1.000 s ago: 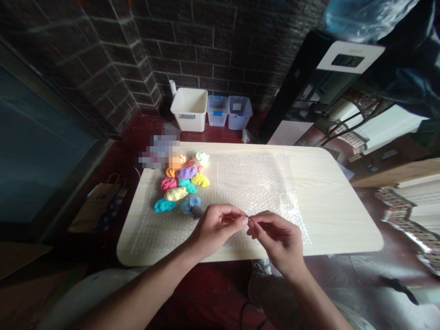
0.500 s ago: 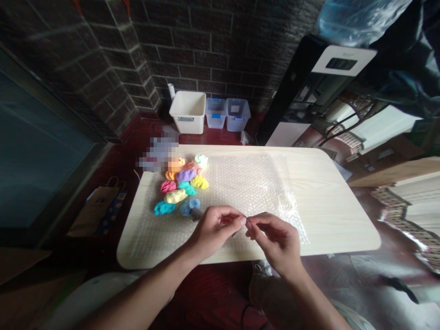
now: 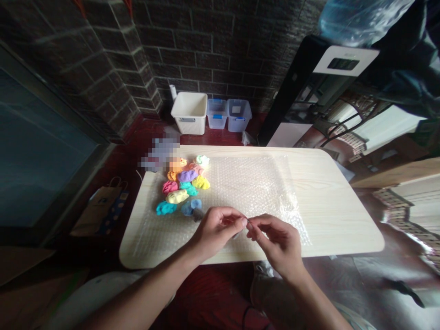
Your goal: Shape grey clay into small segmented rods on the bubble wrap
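Note:
Over the near half of the table, my left hand and my right hand meet fingertip to fingertip. Both are closed in a pinch on a small dark grey piece of modelling clay, mostly hidden by the fingers. A bit of grey also shows just under my left fingers. Left of my left hand, a dark grey lump of clay rests against blue clay. Beyond lie several coloured clay lumps, among them teal, pale yellow, red and purple.
Bubble wrap covers much of the pale wooden table. On the floor behind it stand a white bin and two clear boxes. A water dispenser rises at the back right; a paper bag sits left.
My hands keep the same pinch with barely any movement. The table and the things on it appear slightly farther right as the view shifts a little.

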Demonstrator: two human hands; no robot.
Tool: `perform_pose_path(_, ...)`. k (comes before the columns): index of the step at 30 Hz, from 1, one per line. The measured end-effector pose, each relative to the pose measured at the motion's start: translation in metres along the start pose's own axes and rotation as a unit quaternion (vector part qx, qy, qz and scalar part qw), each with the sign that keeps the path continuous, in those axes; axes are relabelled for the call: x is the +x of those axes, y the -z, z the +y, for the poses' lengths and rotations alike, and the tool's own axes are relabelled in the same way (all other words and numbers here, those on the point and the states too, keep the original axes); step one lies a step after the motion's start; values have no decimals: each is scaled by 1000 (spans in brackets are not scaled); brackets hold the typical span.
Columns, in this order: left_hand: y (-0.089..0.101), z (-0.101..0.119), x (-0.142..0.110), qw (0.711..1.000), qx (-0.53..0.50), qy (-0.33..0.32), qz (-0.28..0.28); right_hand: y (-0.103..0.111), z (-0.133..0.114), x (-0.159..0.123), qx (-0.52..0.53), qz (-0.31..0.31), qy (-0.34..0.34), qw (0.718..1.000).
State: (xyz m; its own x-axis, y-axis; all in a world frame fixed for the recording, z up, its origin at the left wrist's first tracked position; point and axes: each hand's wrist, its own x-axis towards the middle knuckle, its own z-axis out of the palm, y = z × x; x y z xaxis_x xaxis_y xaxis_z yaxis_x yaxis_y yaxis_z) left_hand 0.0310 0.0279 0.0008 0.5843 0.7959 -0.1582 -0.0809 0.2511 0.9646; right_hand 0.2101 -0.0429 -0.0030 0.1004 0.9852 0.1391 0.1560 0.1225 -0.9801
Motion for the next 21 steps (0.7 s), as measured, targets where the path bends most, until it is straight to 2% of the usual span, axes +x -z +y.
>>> perform_pose_path(4,0,1,0,1000,0,2,2,-1,0,1,10,-4,-10,1000)
perform_pose_path(12,2,-2,0,1000,-17,4,3,1,-4,7,126,2,-65,990)
perform_pose_path(21,1,-4,3,999,-52,15,-5,4,-5,8,116,-6,-62,991)
